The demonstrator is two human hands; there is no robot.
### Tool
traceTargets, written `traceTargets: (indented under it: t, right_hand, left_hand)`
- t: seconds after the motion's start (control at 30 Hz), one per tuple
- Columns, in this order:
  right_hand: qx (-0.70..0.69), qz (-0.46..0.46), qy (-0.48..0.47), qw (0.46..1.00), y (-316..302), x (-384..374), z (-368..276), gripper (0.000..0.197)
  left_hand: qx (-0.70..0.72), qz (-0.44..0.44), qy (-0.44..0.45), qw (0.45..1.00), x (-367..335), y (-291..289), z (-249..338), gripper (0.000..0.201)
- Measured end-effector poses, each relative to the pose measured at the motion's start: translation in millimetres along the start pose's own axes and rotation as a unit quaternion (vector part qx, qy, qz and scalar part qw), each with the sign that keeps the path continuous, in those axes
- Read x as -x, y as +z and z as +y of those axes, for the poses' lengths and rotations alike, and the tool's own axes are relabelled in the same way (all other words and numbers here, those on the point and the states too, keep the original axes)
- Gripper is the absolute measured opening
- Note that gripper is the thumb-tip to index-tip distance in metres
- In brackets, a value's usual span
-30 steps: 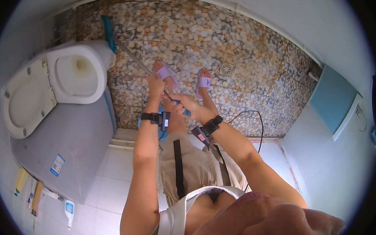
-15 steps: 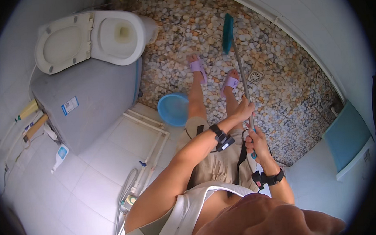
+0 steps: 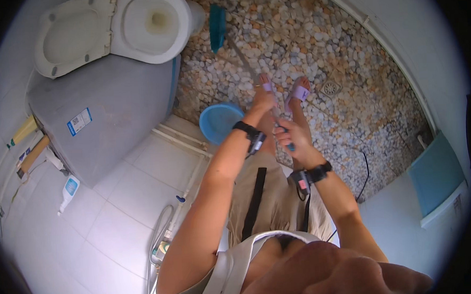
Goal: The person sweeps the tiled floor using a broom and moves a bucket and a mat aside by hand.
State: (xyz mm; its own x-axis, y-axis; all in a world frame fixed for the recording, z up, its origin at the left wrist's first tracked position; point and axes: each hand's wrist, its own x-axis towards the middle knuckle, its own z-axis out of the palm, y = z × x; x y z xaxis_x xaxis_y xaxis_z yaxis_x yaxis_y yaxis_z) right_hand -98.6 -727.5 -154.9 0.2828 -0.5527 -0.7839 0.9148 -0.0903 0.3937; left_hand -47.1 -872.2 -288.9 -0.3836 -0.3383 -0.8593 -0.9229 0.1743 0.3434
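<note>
A long-handled floor brush with a teal head (image 3: 217, 28) reaches away from me, its head on the pebble-patterned floor (image 3: 342, 51) close to the toilet. My left hand (image 3: 264, 101) is closed around the grey pole, partway down. Nearer my body, my right hand (image 3: 294, 136) grips the pole's lower end, where a bit of blue grip shows. Both wrists wear black straps with small devices. My feet in lilac slippers (image 3: 299, 93) stand just beyond the hands.
At the upper left is the toilet (image 3: 155, 29) with lid raised, beside a grey cistern box (image 3: 111, 121). A light-blue basin (image 3: 213, 121) sits left of my legs. Right of my feet lies a round floor drain (image 3: 331, 89). A spray bottle (image 3: 69, 193) is at the left wall.
The brush head has swung left toward the toilet. Both my hands have moved left and away from my body with the pole, still holding it. The view has shifted slightly.
</note>
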Motion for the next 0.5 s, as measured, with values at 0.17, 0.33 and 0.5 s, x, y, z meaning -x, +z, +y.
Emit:
traceTargets:
  t: [0.17, 0.33, 0.5]
  right_hand:
    - [0.007, 0.141, -0.087, 0.986, -14, 89, 29, 0.012]
    - [0.132, 0.223, -0.104, 0.96, 44, 130, 75, 0.019]
    - [0.224, 0.176, 0.01, 0.959, 89, 137, 104, 0.022]
  left_hand:
    - [0.098, -0.117, 0.044, 0.987, 76, 70, 45, 0.059]
    - [0.303, -0.185, 0.027, 0.935, 124, 61, 43, 0.041]
    - [0.399, -0.14, -0.009, 0.906, 191, -17, 28, 0.017]
